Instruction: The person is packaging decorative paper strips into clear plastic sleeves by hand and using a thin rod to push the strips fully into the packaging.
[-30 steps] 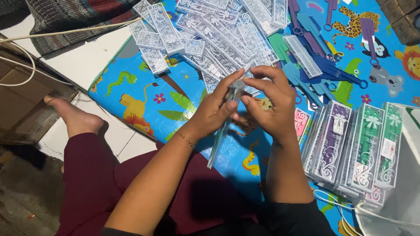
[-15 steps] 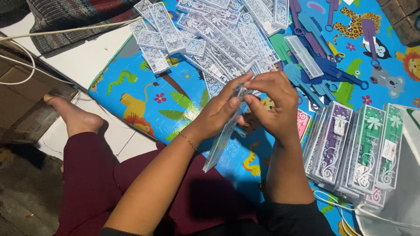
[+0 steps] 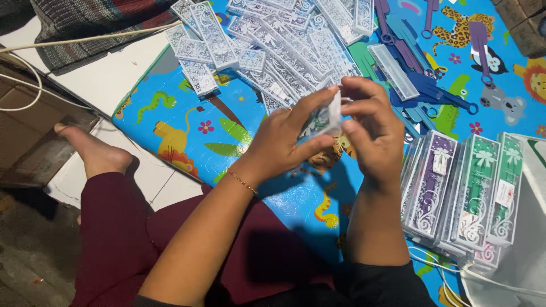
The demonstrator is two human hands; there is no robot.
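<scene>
— Colourful animal-print mat [image 3: 187, 136] covered the floor; where was the clear slim case [image 3: 327, 116]?

— Above the mat's middle, pinched by both the left hand [image 3: 284, 139] and right hand [image 3: 369, 128]. Gripping its edges evenly probably suited it best.

Left hand: your left hand [image 3: 284, 139] gripped a clear plastic case [image 3: 327, 119] from its left side.
Right hand: your right hand [image 3: 372, 133] pinched the same case at its upper end.
Behind: a heap of clear patterned cases [image 3: 273, 45] lay on the animal-print mat [image 3: 187, 131].
Right: filled purple and green boxes [image 3: 460, 190] stood stacked together.
</scene>
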